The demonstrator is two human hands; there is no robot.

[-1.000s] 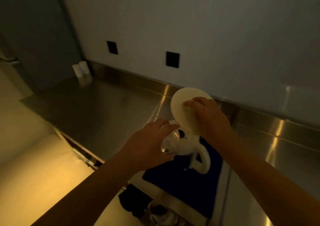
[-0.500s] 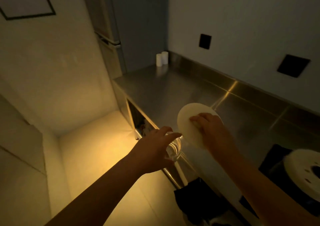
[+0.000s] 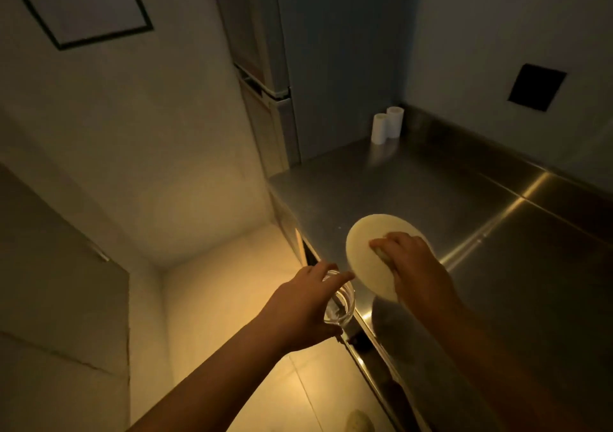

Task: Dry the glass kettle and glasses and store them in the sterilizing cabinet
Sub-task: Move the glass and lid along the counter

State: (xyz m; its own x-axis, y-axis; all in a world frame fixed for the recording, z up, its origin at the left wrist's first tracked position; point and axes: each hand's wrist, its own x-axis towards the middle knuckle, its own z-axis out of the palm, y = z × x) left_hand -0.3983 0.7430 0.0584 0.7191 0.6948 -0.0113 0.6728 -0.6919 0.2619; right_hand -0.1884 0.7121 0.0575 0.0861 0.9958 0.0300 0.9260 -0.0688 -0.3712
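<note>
Person has turned away from the drying mat w/ both items. Left hand (image 3: 298, 302) wrapped round a glass (image 3: 341, 302), just off the counter (image 3: 414, 193) front edge; right hand (image 3: 414, 266) gripping round white lid (image 3: 368, 252) above the counter. Prob. carrying to the cabinet now.

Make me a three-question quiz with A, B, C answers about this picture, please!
1. Where are the white rolls?
A. back corner of the steel counter
B. on the floor
C. in a hand

2. How many white rolls?
A. one
B. two
C. four

3. What is the left hand doing?
A. hanging empty
B. holding a clear glass
C. pressing a wall switch

Answers: 1 A, they stand by the wall corner. 2 B, a pair side by side. 3 B, its fingers wrap the glass; the right hand holds a pale round pad.
</note>
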